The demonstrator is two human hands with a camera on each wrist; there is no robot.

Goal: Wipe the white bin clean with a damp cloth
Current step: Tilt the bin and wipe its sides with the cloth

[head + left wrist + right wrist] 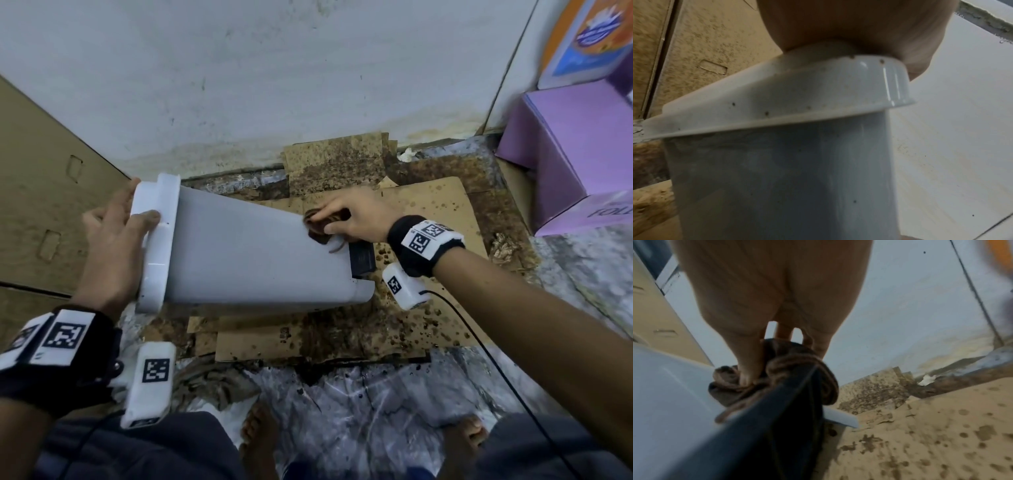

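The white bin (239,253) lies tilted on its side over the stained cardboard, its lid end to the left and its base to the right. My left hand (116,233) grips the lid end (797,97), thumb over the rim and fingers behind it. My right hand (346,216) presses a crumpled brown cloth (320,226) against the bin's side near the base, fingers curled into the cloth (777,376). A black pedal part (362,257) sticks out at the base, just under that hand (781,308).
Dirty wet cardboard sheets (428,240) cover the floor under the bin. A white wall (308,85) stands behind. Cardboard boxes (51,205) rise at the left, purple boxes (575,154) at the right. Crinkled plastic sheeting (359,394) and my bare feet are in front.
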